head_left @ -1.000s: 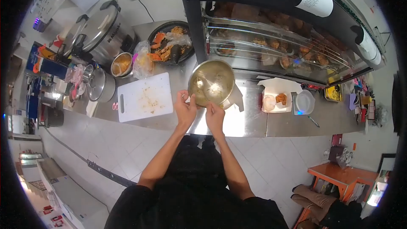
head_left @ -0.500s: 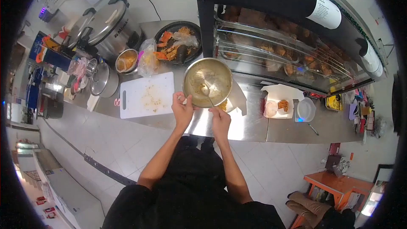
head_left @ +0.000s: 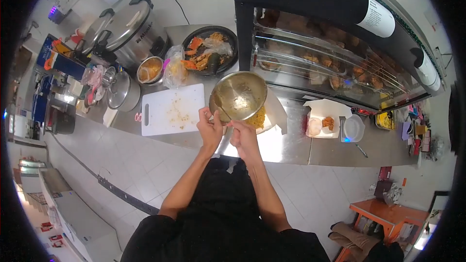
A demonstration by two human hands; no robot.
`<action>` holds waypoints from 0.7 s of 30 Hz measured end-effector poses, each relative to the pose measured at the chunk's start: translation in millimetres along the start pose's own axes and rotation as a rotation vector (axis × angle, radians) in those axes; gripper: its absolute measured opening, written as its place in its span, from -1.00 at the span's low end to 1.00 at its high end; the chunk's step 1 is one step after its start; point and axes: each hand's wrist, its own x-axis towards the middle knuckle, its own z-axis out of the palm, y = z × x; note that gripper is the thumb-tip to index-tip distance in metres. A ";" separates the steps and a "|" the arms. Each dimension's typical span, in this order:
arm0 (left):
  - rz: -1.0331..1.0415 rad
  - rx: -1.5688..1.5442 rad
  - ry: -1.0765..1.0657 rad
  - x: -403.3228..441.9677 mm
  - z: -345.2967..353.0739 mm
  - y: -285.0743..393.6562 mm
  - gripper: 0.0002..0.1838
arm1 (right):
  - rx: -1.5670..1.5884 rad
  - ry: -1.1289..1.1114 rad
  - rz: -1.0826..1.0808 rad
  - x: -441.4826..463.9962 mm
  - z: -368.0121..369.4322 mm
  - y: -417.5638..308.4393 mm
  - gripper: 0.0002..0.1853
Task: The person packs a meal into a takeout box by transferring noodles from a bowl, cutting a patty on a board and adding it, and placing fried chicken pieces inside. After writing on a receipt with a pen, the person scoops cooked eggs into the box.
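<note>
My left hand (head_left: 210,125) grips the near-left rim of a metal mixing bowl (head_left: 252,90), which is tilted above the counter. Closed fingers of my right hand (head_left: 243,137) hold a spoon (head_left: 222,109) by its handle at the bowl's near edge. The spoon's head lies against the left inner wall and is hard to make out. Smears of residue coat the inside of the bowl. Partly hidden below it, an open paper food box (head_left: 277,115) contains yellow food (head_left: 257,118), perhaps rice.
To the left lies a white cutting board (head_left: 162,111) with crumbs. Behind it are a bagged item (head_left: 175,70), a small bowl of orange food (head_left: 150,70) and a black platter (head_left: 233,51). A glass display case (head_left: 315,48) stands at the back right, near another food box (head_left: 323,133).
The bowl has tipped and shifted slightly right, uncovering more of the yellow food below. The spoon has moved from the bowl's middle to its left wall. My right hand has come closer to my left.
</note>
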 end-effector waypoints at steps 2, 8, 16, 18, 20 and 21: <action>0.041 0.168 -0.005 -0.3 -2.6 0.0 -0.78 | 0.231 -0.026 0.040 -2.4 5.0 1.8 -0.82; -0.004 0.041 0.101 -3.5 -18.4 -35.0 -0.76 | 0.279 0.002 -0.021 -24.8 4.2 -24.7 -0.82; -0.169 0.033 0.238 -8.6 -139.4 -50.9 -0.77 | -0.695 0.417 -0.884 -56.8 -27.3 -28.9 -0.80; -0.155 0.064 0.292 -7.3 -181.0 -69.2 -0.76 | -1.108 0.616 -1.333 -30.9 -58.6 3.1 -0.83; -0.144 0.059 0.351 1.3 -218.1 -85.6 -0.71 | -1.340 0.631 -1.111 12.3 -103.4 55.7 -0.80; -0.127 0.063 0.408 0.2 -236.2 -92.3 -0.66 | -1.384 0.668 -1.029 21.0 -119.3 79.3 -0.79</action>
